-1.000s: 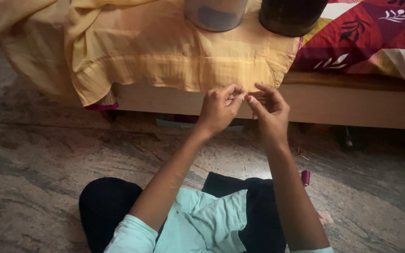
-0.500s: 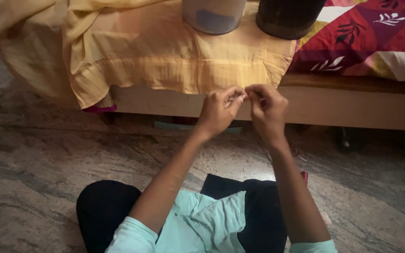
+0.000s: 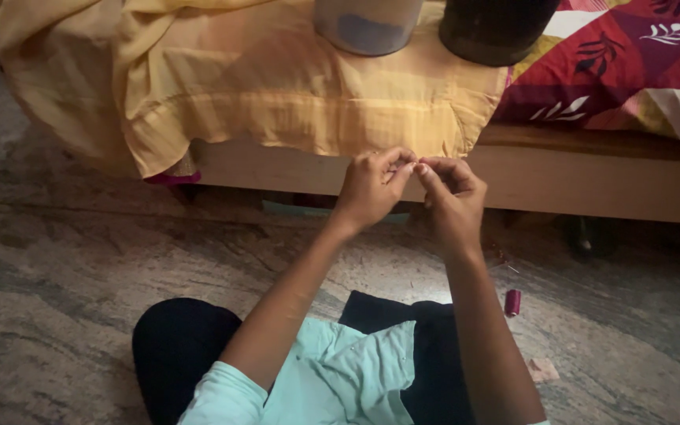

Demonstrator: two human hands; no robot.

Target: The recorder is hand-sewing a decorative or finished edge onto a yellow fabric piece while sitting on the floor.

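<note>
My left hand (image 3: 371, 189) and my right hand (image 3: 452, 197) are raised side by side in front of the bed edge. Their thumbs and forefingers are pinched tip to tip. What they pinch is very thin, seemingly a thread, and too small to make out. A small dark red thread spool (image 3: 512, 301) lies on the floor below my right forearm. A pale green garment (image 3: 340, 378) rests on my lap over dark trousers.
A wooden bed frame (image 3: 592, 185) runs across ahead, draped with a yellow cloth (image 3: 277, 86) and a red patterned cover (image 3: 631, 63). A pale container (image 3: 367, 24) and a dark pot (image 3: 497, 31) stand on the bed. Marbled stone floor (image 3: 57, 260) lies around me.
My two hands have drawn closer until the fingertips meet. They stay at about the same height in front of the bed edge.
</note>
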